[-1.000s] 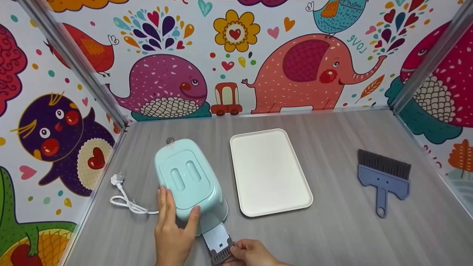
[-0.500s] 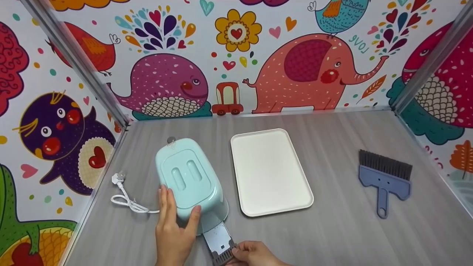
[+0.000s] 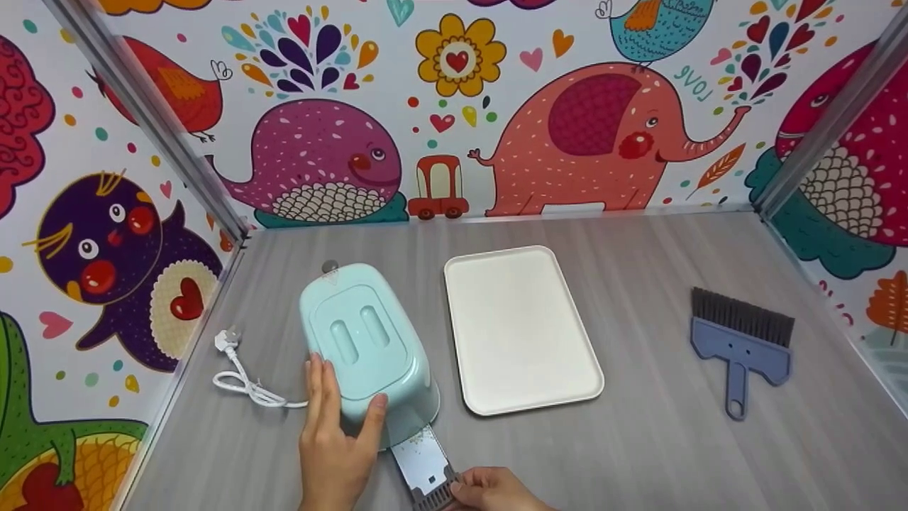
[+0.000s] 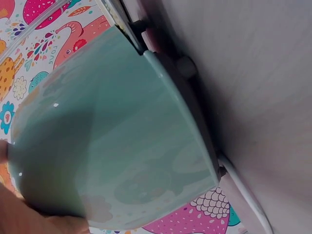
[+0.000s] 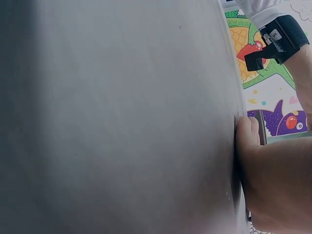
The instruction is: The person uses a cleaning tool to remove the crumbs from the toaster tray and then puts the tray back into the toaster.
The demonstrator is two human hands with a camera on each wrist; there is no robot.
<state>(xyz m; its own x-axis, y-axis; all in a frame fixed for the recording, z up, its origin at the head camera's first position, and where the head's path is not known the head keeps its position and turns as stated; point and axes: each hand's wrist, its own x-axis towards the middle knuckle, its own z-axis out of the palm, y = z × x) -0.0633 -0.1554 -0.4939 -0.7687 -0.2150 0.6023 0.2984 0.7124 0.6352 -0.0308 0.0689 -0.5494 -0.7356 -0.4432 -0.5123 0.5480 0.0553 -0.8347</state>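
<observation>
Moved: crumb tray (image 3: 422, 460) is drawn slightly farther out of the toaster (image 3: 369, 341) than in the earlier frames, and the right hand (image 3: 493, 488) has shifted with it; small specks now show on its metal near the toaster.
Crumb tray: partly out of the toaster's near end, low down, angled toward the person's right.
Right grip: narrow, pinching the dark slotted handle (image 3: 435, 495) at the crumb tray's outer end.
Left hand: its grip is wide, fingers and thumb laid against the near end of the toaster.
Toaster: mint green, upright on the left part of the table (image 3: 638, 440), two long grooves in its top.
Cord: white cord (image 3: 250, 390), looped on the table left of the toaster, its plug (image 3: 227, 341) at the far end.
Cream tray: flat tray (image 3: 525, 330) right of the toaster, near but not touching it.
Brush: blue-grey brush (image 3: 741, 348) with dark bristles, well apart at the right.
</observation>
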